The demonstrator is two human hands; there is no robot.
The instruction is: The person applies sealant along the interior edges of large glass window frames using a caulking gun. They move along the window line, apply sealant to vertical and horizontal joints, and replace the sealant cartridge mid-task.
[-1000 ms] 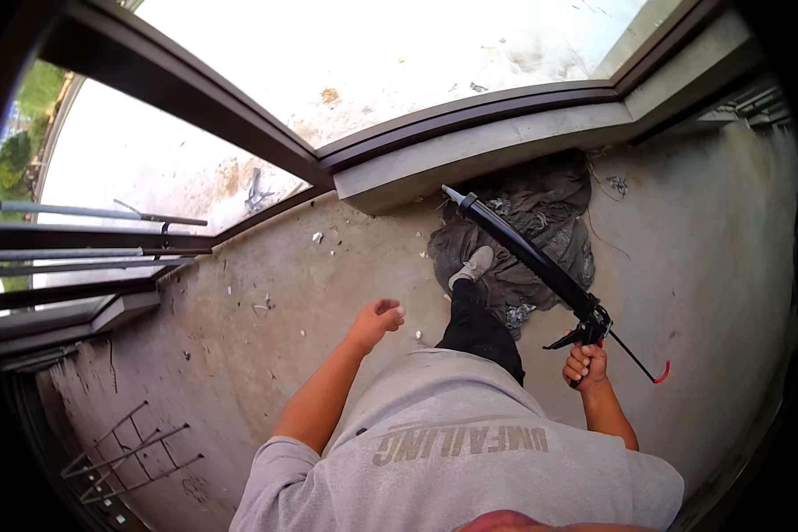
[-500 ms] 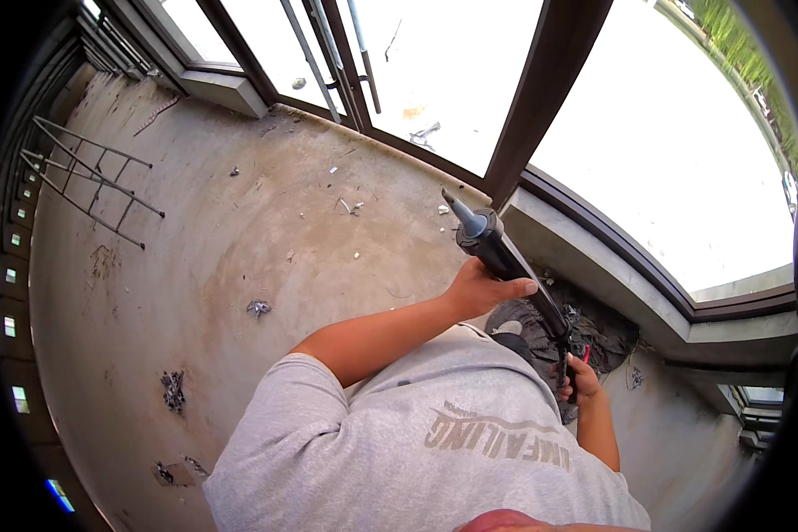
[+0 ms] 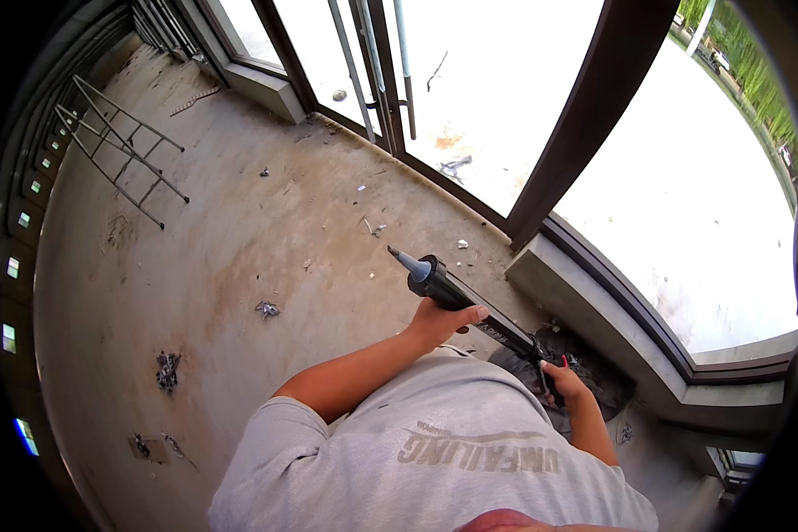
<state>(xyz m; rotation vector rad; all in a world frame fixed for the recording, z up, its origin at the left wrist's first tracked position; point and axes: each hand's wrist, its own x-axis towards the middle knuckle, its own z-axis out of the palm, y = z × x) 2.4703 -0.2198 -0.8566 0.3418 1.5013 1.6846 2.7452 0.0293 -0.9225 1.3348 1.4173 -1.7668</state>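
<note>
A black caulking gun [image 3: 496, 326] with a grey tapered nozzle [image 3: 411, 265] is held slantwise in front of my body, its tip toward the upper left. My left hand [image 3: 447, 323] wraps around the barrel just behind the front end, thumb on top. At the rear, my right hand [image 3: 567, 383] is closed around the handle, with a small red part [image 3: 565, 361] showing beside its fingers. The trigger is mostly hidden by that hand. The nozzle points over the floor and touches nothing.
A metal folding ladder frame [image 3: 120, 151] stands at the far left. Glass doors with long handles [image 3: 405, 80] and a low window ledge [image 3: 594, 306] run along the right. Black plastic sheeting [image 3: 607, 386] lies by the ledge. Scrap piles [image 3: 168, 371] dot the concrete floor [image 3: 213, 266].
The caulking gun has swung left and down in the view, its nozzle tilting flatter. Both hands keep their hold. The surroundings have shifted slightly as my head turned.
</note>
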